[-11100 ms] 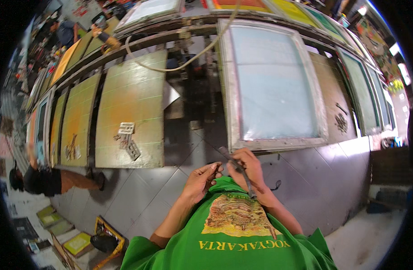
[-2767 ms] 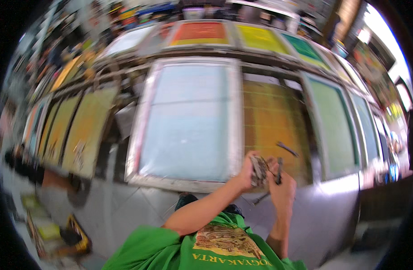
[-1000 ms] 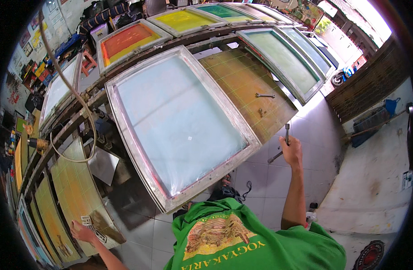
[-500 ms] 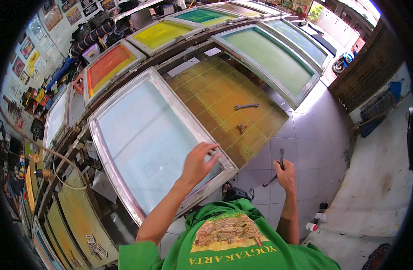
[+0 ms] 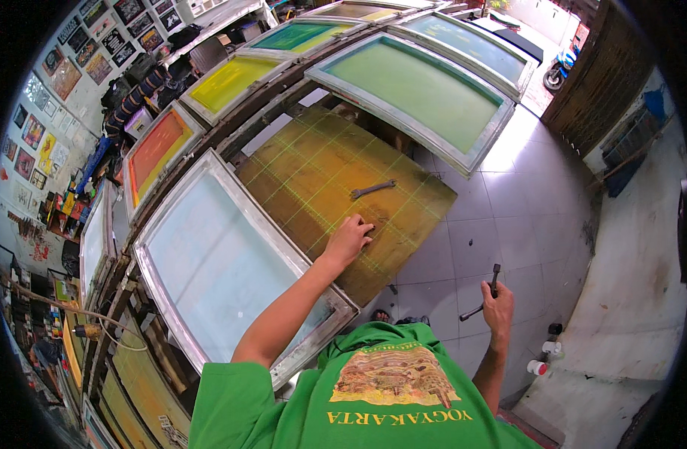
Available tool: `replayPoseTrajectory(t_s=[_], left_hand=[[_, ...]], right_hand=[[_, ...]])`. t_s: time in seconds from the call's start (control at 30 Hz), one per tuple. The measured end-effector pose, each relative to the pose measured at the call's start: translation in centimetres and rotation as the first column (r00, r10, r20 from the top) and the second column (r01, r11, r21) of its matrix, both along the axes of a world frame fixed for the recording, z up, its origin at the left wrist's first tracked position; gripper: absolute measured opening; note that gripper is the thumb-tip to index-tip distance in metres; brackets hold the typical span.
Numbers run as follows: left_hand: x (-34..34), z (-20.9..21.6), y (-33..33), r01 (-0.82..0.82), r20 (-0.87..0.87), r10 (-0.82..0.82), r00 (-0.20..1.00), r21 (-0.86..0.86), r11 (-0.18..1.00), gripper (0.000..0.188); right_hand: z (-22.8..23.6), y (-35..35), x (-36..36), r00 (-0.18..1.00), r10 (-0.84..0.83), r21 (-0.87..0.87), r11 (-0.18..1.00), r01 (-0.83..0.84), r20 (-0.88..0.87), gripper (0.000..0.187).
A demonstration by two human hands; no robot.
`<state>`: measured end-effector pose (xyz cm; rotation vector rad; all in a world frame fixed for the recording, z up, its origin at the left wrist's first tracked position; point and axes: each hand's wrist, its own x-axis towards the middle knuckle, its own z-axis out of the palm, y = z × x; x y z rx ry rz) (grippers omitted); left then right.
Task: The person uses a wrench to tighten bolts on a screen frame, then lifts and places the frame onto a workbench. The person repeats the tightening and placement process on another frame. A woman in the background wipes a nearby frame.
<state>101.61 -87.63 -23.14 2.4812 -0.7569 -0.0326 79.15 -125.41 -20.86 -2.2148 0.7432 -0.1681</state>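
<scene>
My left hand [image 5: 348,241] reaches over a wooden board [image 5: 298,165] marked with a yellow-green grid. Its fingers are closed together at a small dark piece of hardware [image 5: 372,227], whose exact kind I cannot make out. Just beyond the fingertips lies an open-end wrench [image 5: 374,188], flat on the board. Off to the right, above the tiled floor, my right hand [image 5: 498,305] is wrapped around a dark bent metal wrench [image 5: 495,278]; its middle is hidden in the fist. Beside my left forearm a framed printing screen [image 5: 223,254] with pale blue mesh sits tilted.
Behind the board is a green-mesh screen frame [image 5: 418,97]; yellow [image 5: 235,84] and orange-red [image 5: 156,159] screens line the far left side. A cable [image 5: 51,293] crosses at left. Small white containers [image 5: 536,367] stand at the lower right by a pale wall [image 5: 620,299].
My left hand has left the pale screen's frame edge and moved onto the board, closing at the small hardware there. My right hand still holds the dark wrench. The view has shifted right.
</scene>
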Motion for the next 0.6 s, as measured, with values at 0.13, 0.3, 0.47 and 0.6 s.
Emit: replayPoseTrajectory(t_s=[0.13, 0.3, 0.47, 0.6], left_hand=[[0.8, -0.4, 0.2, 0.011, -0.079, -0.012, 0.997, -0.015, 1.0, 0.023], [0.8, -0.3, 0.2, -0.018, -0.068, 0.016, 0.998, -0.02, 1.0, 0.021], [1.9, -0.4, 0.2, -0.017, -0.033, 0.016, 0.999, -0.018, 1.0, 0.02], [2.3, 0.1, 0.0, -0.066, -0.126, 0.047, 0.991, -0.145, 0.987, 0.02]], right_hand=[[-0.1, 1.2, 1.8, 1.0, 0.029, 0.002, 1.0, -0.029, -0.005, 0.04], [-1.0, 2.4, 2.3, 0.999, 0.043, 0.082, 0.996, -0.044, 0.014, 0.037], [-1.2, 2.8, 1.9, 0.996, 0.084, 0.076, 0.994, -0.085, 0.014, 0.036], [-2.0, 2.4, 1.1, 0.998, 0.058, 0.091, 0.994, -0.057, -0.005, 0.038]])
